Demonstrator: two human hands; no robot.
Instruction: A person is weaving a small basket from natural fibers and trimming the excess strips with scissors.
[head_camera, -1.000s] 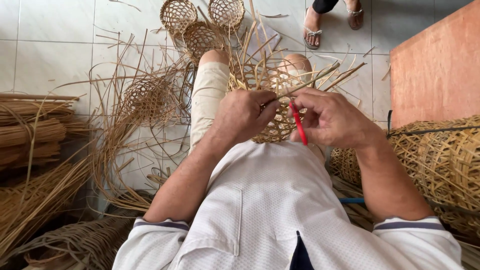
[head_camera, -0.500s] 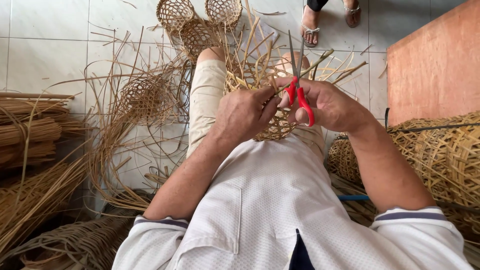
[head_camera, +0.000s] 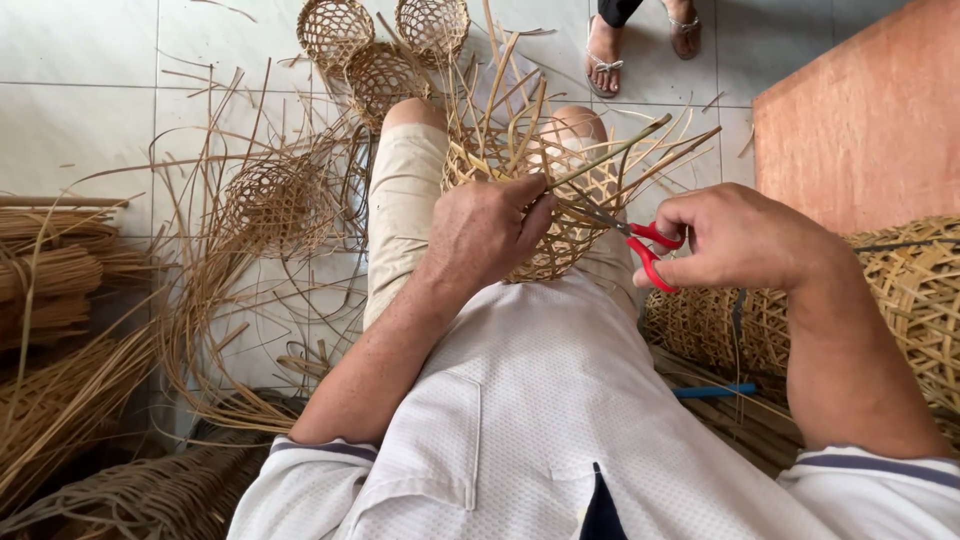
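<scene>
The left hand (head_camera: 480, 235) has its fingers pressed around the rim of a half-woven basket (head_camera: 540, 190) resting on the lap. The right hand (head_camera: 735, 240) has its fingers curled through red-handled scissors (head_camera: 640, 245), blades at a loose strip beside the left fingertips. The basket looks light and springy (brittle at the strip ends), best gripped at the woven rim. Beyond the fingers lie three small finished baskets (head_camera: 335, 30) and one more half-woven one (head_camera: 275, 205).
</scene>
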